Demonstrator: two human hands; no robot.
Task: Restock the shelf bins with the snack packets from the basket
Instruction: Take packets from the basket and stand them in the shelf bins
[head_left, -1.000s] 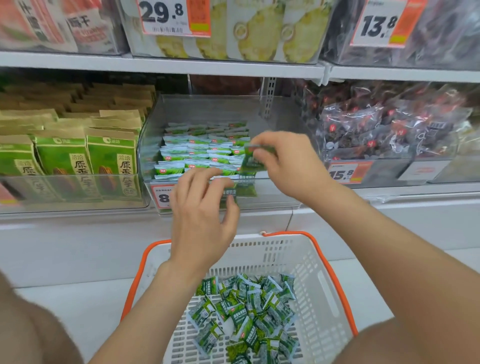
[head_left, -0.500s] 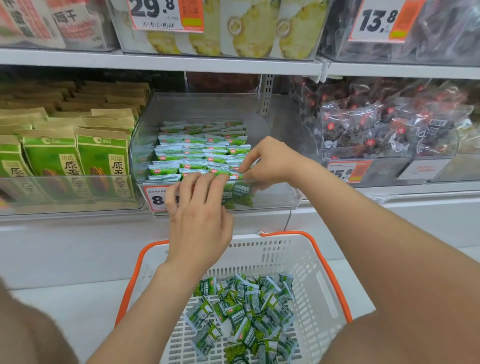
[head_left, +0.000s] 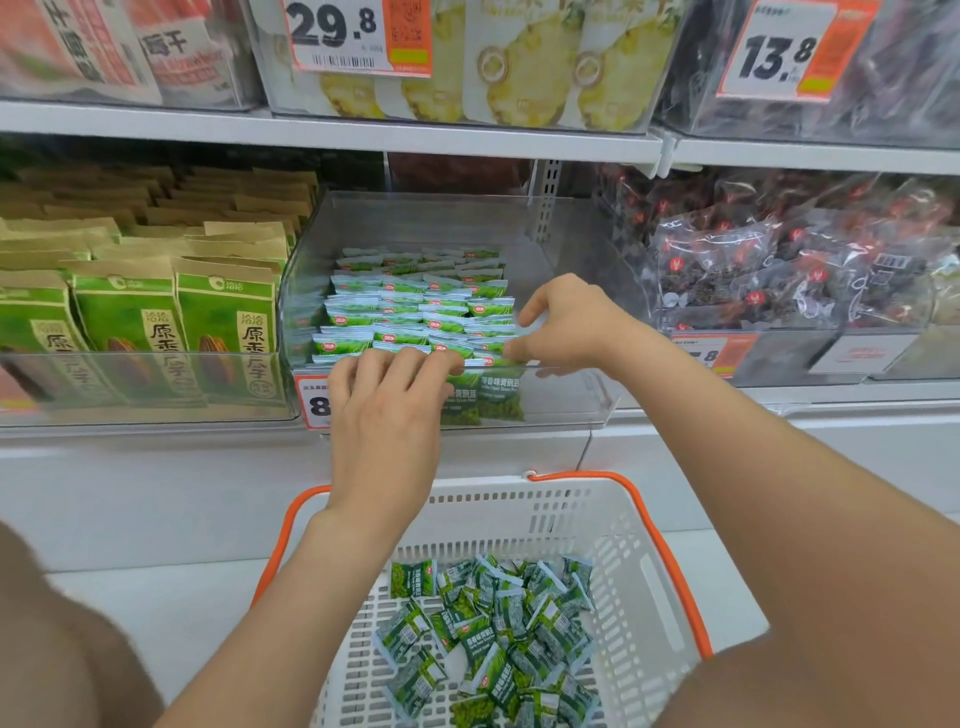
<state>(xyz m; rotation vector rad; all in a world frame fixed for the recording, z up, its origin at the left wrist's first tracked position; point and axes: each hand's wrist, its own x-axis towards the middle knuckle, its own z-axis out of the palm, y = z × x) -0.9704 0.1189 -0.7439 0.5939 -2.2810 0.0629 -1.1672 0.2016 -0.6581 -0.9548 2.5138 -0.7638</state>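
A clear shelf bin (head_left: 571, 400) holds upright rows of small green-and-white snack packets (head_left: 415, 312) filling its left and middle; its right side is bare. My right hand (head_left: 566, 327) reaches into the bin and pinches the top of a green snack packet (head_left: 501, 397) standing at the front right of the row. My left hand (head_left: 384, 415) lies over the bin's front edge, fingers resting on the tops of the front-row packets, gripping nothing. Below, a white basket (head_left: 519, 519) with an orange rim holds several loose green packets (head_left: 493, 639).
A bin of green-and-kraft bags (head_left: 124, 322) stands to the left, and a bin of dark wrapped snacks (head_left: 779, 275) to the right. The upper shelf (head_left: 363, 132) overhangs, carrying pineapple bags (head_left: 524, 62) and price tags. A white ledge runs under the bins.
My right hand carried a packet from above the bin's front edge down into the front row. My left hand's fingers moved up from the bin's front wall onto the packet tops.
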